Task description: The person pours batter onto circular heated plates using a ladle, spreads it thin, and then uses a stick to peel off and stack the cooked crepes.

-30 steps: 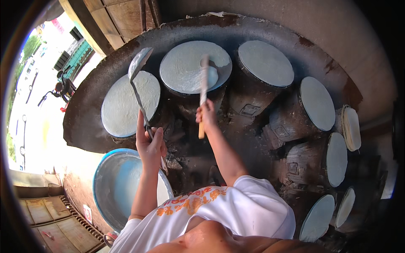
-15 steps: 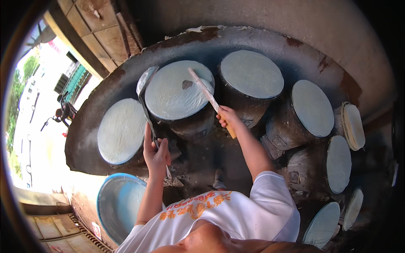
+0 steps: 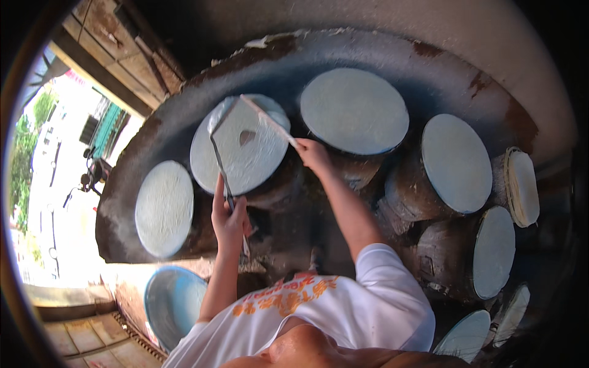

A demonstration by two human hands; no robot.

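My left hand (image 3: 229, 222) is closed round the long dark handle of a ladle (image 3: 219, 156), whose batter-coated bowl is over the far left part of a round griddle (image 3: 224, 168). White batter covers this griddle, apart from a small dark patch near its middle. In my right hand (image 3: 314, 156) is a flat batter spreader (image 3: 269, 120), smeared white. Its tip is over the griddle's far edge, close to the ladle's bowl; whether the two touch I cannot tell. Batter also seems heaped at the far right of the griddle.
More white-covered griddles stand in an arc: one on the left (image 3: 164, 208), one at the far middle (image 3: 354, 110), others down the right (image 3: 457, 162). A stack of thin round sheets (image 3: 523, 189) is at far right. A blue-rimmed basin (image 3: 175, 306) sits low left.
The ladle's bowl has come from beyond the griddle's left edge to over the batter. The spreader's tip has shifted toward the far edge, nearer the ladle. The whole view has turned slightly.
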